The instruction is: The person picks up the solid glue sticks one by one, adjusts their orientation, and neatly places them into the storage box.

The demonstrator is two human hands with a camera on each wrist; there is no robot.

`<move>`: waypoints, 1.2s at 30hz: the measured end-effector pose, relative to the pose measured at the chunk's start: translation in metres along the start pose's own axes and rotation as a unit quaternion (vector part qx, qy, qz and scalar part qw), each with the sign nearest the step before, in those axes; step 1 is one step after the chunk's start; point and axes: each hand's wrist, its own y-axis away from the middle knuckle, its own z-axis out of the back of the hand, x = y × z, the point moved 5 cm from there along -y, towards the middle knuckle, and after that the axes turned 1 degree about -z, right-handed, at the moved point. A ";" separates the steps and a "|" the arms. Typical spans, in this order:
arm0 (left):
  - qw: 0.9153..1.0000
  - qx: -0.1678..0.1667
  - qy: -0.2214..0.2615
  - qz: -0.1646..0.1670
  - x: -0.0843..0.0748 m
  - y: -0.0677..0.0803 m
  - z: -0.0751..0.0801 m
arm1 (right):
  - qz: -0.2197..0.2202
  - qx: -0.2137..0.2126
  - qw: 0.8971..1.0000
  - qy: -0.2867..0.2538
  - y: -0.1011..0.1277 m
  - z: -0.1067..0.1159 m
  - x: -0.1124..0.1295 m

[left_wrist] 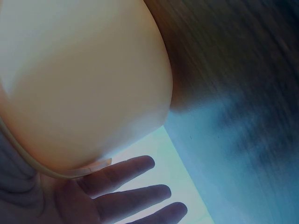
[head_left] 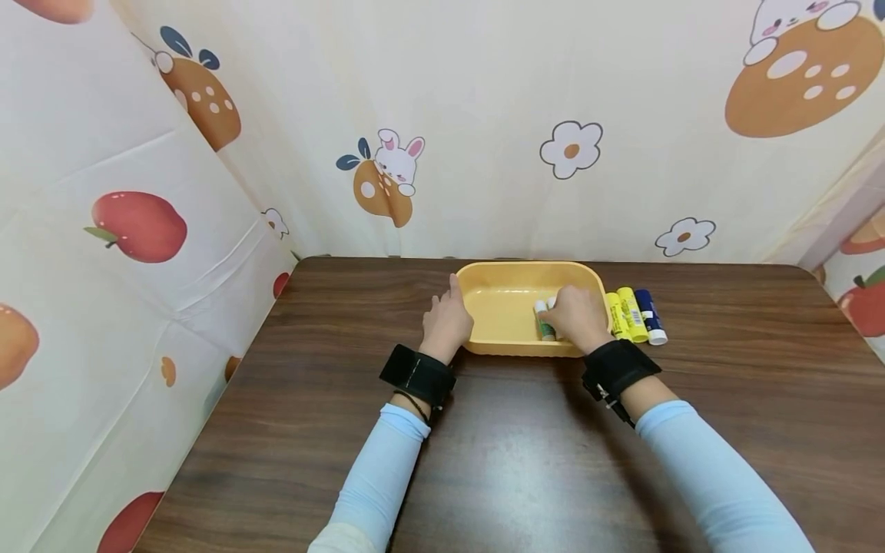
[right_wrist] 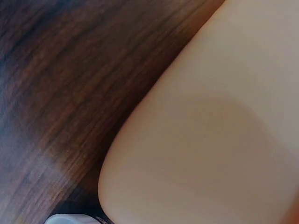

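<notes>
While my left hand steadies the tray near the surface's far edge with straight fingers, my right hand pinches a green stick over its right end, so I judge release comes next, then the sticks beside it.
</notes>
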 end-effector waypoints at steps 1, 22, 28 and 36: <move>1.000 -0.001 0.000 0.000 0.000 0.000 0.000 | -0.003 0.005 1.000 -0.001 0.000 0.000 0.000; 1.000 -0.001 0.002 0.000 0.000 0.001 0.001 | -0.026 -0.089 0.996 0.007 0.020 0.059 -0.037; 1.000 0.002 0.002 0.002 0.000 0.002 0.002 | -0.057 -0.081 0.995 0.016 0.023 0.070 -0.068; 1.000 0.001 0.000 0.005 -0.001 0.002 0.003 | -0.091 -0.076 0.993 0.013 0.027 0.070 -0.112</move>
